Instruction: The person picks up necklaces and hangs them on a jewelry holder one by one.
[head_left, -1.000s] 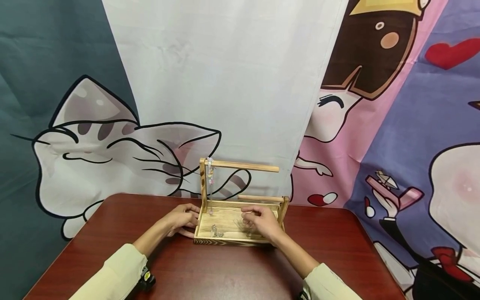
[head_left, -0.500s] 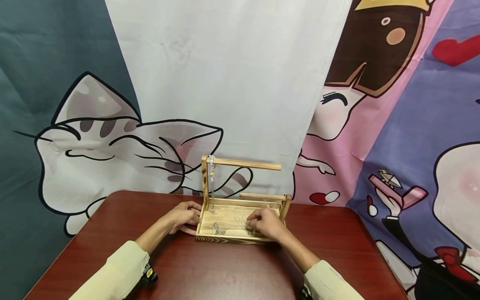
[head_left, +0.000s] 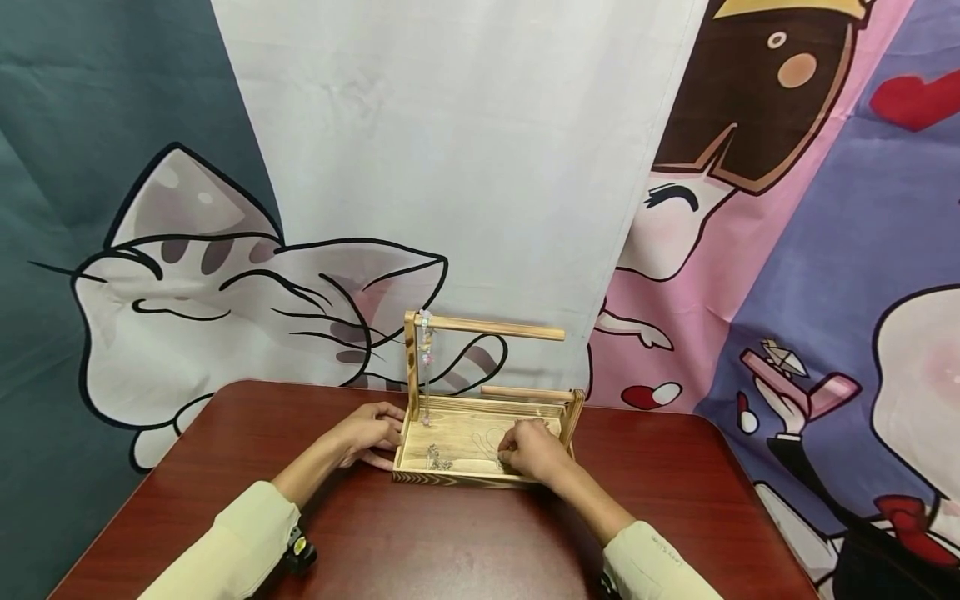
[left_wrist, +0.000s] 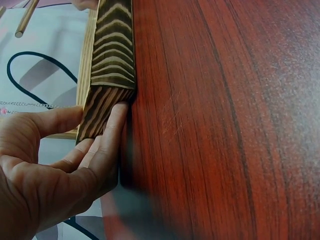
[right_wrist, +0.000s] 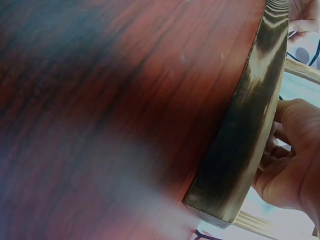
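Observation:
A wooden jewelry stand (head_left: 416, 477) with a shallow tray base and two rods is on the table. My left hand (head_left: 369, 437) grips the tray's left end, thumb at the rim and fingers against the striped outer side in the left wrist view. My right hand (head_left: 536, 452) reaches into the right part of the tray, fingers curled down at a thin looped necklace chain (head_left: 483, 446). The right wrist view shows this hand (right_wrist: 295, 155) behind the tray wall; I cannot tell whether its fingertips pinch the chain.
A beaded necklace (head_left: 427, 360) hangs from the upper rod (head_left: 495, 327) near the left post. The lower rod (head_left: 525, 392) joins the right post. A small heap of silvery chain (head_left: 437, 460) lies at the tray's front left. The cartoon-printed curtain (head_left: 480, 167) stands behind the table (head_left: 450, 542).
My right hand has lowered into the tray, its fingertips going down and slightly right toward the chain. My left hand stays at the tray's left end. The head view has shifted slightly.

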